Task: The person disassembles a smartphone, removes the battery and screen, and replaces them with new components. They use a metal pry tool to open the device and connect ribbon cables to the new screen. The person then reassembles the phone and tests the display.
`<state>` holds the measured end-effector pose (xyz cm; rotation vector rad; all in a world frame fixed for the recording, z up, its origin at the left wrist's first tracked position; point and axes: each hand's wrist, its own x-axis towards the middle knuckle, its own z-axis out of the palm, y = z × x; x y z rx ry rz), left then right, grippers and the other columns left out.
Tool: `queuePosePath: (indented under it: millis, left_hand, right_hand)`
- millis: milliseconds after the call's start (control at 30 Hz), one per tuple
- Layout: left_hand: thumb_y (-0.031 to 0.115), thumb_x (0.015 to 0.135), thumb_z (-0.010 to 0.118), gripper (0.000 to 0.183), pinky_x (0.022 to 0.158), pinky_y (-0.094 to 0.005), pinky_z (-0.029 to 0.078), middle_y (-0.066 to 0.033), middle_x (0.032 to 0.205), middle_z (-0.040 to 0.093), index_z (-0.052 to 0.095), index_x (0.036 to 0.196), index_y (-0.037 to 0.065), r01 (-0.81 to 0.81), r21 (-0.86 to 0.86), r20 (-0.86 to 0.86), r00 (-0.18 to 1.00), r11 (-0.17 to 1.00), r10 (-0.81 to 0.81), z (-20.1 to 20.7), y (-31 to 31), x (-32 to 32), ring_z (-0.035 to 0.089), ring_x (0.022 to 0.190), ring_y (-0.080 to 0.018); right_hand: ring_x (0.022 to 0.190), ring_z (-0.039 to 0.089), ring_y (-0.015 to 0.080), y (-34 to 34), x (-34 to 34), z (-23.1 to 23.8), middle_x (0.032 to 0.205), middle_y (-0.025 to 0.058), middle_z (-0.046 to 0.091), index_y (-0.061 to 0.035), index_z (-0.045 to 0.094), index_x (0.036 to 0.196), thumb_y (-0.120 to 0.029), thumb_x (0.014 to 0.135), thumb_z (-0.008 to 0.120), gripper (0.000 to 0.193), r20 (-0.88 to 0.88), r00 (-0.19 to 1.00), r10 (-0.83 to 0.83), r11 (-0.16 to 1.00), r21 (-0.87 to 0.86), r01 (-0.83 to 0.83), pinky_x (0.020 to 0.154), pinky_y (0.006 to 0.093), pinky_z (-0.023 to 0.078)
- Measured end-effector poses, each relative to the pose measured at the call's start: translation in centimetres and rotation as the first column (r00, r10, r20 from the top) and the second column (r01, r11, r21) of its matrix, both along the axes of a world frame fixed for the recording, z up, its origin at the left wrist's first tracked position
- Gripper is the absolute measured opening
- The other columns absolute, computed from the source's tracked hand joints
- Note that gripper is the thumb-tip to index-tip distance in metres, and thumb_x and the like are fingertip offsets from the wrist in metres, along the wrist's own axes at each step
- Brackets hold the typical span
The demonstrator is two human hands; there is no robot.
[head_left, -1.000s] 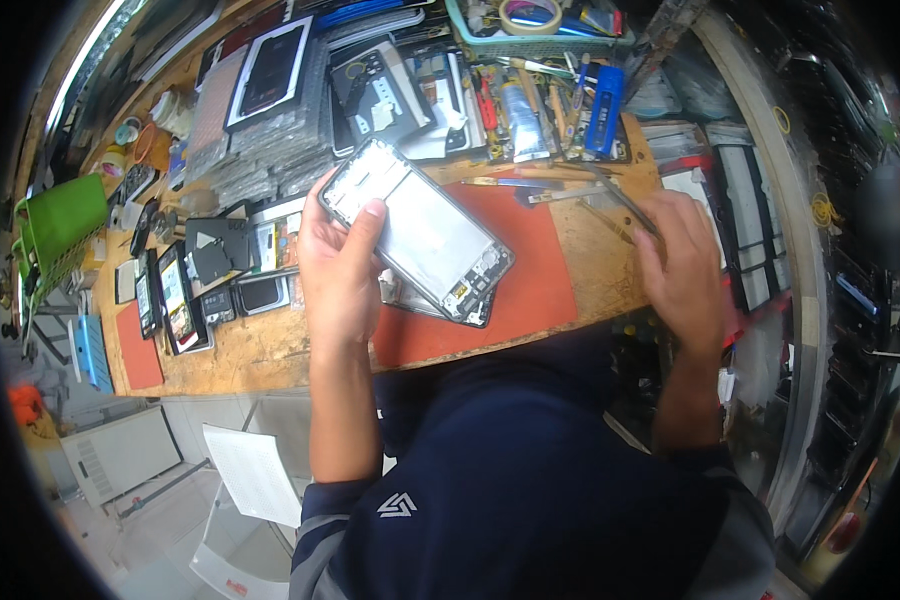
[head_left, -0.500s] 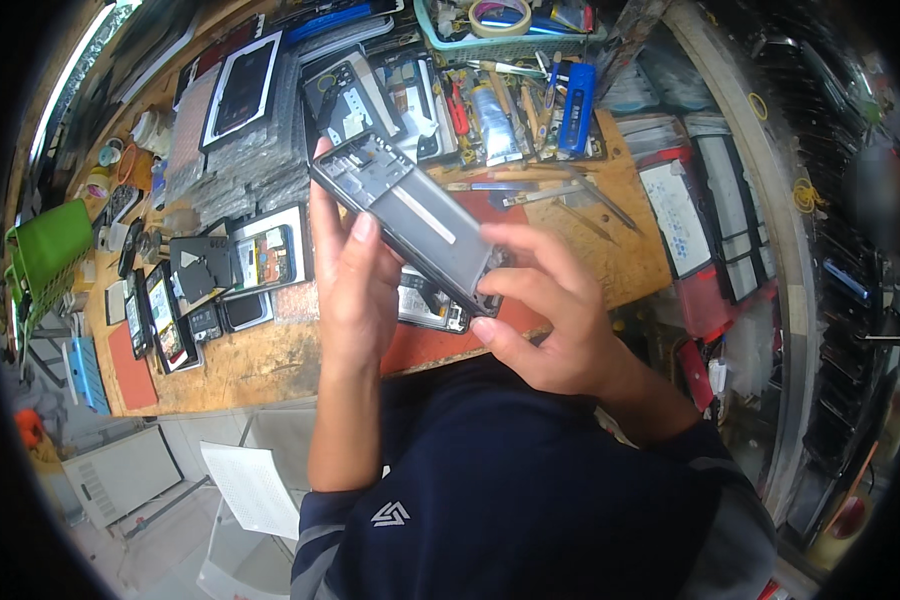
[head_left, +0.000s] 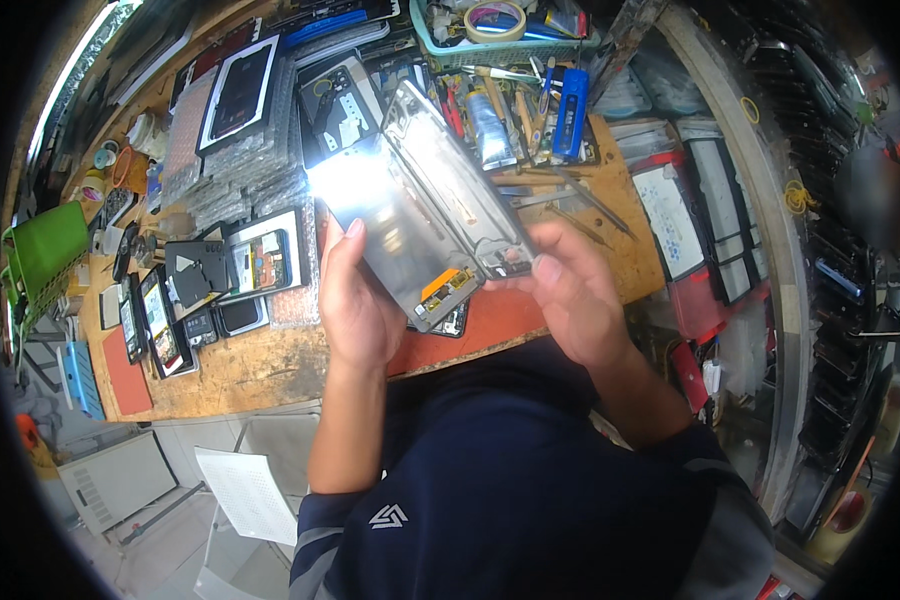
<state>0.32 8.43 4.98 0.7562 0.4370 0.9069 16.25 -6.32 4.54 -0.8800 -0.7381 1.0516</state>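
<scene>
My left hand (head_left: 357, 310) is closed on the outer edge of a phone screen panel (head_left: 395, 245), its silvery back facing up. An orange flex strip and small circuit parts show at the panel's lower end. Bright glare washes out the panel's upper left. My right hand (head_left: 582, 305) grips the lower corner of a thin phone frame (head_left: 460, 180), which stands tilted beside the panel. Panel and frame spread like an opened book, close together along their inner edges. Beneath them another opened phone (head_left: 453, 322) partly shows on a red mat (head_left: 500, 328).
Bubble-wrapped packs (head_left: 235, 185) are stacked at the back left, with a boxed phone (head_left: 240, 95) on top. Opened phones (head_left: 265, 258) lie at left. A blue cutter (head_left: 570, 112) lies among tools behind my right hand. A pale green basket (head_left: 440, 52) holds tape at the back.
The screen panel and the frame, one stacked piece before, are now apart. The panel has swung left with my left hand; my right hand has moved slightly right, now gripping the frame.
</scene>
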Motion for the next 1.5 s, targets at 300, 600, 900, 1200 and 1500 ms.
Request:
queuePosePath:
  millis: [300,600,900,1200,1500]
  left_hand:
    - [0.015,0.113,0.048,0.039,0.111,-0.0466,0.053,-0.0152,0.142,0.064,0.050,0.149,-0.001,0.123,-0.088,0.183,0.977,0.988,-0.106,-1.0,0.3,-1.1,0.065,0.131,-0.0271]
    - [0.016,0.115,0.050,0.040,0.115,-0.0426,0.051,-0.0161,0.144,0.064,0.051,0.149,-0.005,0.049,-0.095,0.125,0.991,0.994,-0.037,-0.6,-0.1,-0.8,0.063,0.133,-0.0233]
    - [0.017,0.115,0.051,0.037,0.112,-0.0414,0.055,-0.0175,0.139,0.068,0.054,0.145,-0.006,0.075,-0.113,0.140,0.988,0.991,-0.059,-0.4,-0.1,-1.2,0.068,0.128,-0.0232]
    - [0.016,0.115,0.051,0.040,0.109,-0.0419,0.058,-0.0195,0.140,0.067,0.048,0.148,-0.006,0.128,-0.065,0.101,0.987,0.990,-0.121,0.9,-0.9,-0.9,0.071,0.125,-0.0254]
    - [0.015,0.113,0.057,0.039,0.104,-0.0359,0.057,-0.0153,0.134,0.069,0.052,0.146,-0.005,0.012,0.136,-0.042,0.999,0.991,-0.007,0.4,-0.1,-2.4,0.070,0.119,-0.0202]
  right_hand:
    - [0.119,0.069,0.0319,0.4,0.3,-1.2,0.134,0.0243,0.067,0.0022,0.048,0.140,-0.025,0.113,0.044,0.039,-0.294,0.956,-0.001,0.997,0.078,0.025,0.105,0.0537,0.056]
    - [0.119,0.069,0.0361,0.6,0.4,-0.9,0.137,0.0257,0.065,0.0021,0.048,0.141,-0.030,0.112,0.044,0.043,-0.410,0.911,0.046,0.987,0.160,0.022,0.104,0.0561,0.056]
    - [0.112,0.073,0.0301,0.4,1.0,-1.3,0.129,0.0217,0.069,0.0049,0.052,0.136,-0.023,0.115,0.041,0.036,-0.205,0.970,-0.130,0.990,0.030,0.139,0.096,0.0473,0.061]
    - [0.102,0.075,0.0243,-0.3,1.5,-3.1,0.121,0.0169,0.072,0.0031,0.054,0.135,-0.022,0.118,0.039,0.034,-0.153,0.977,-0.147,0.986,0.059,0.157,0.089,0.0415,0.063]
    - [0.091,0.074,0.0182,-3.7,4.0,-4.8,0.110,0.0121,0.074,0.0026,0.058,0.125,-0.022,0.118,0.042,0.030,0.252,0.919,-0.304,0.919,-0.176,0.353,0.083,0.0347,0.062]
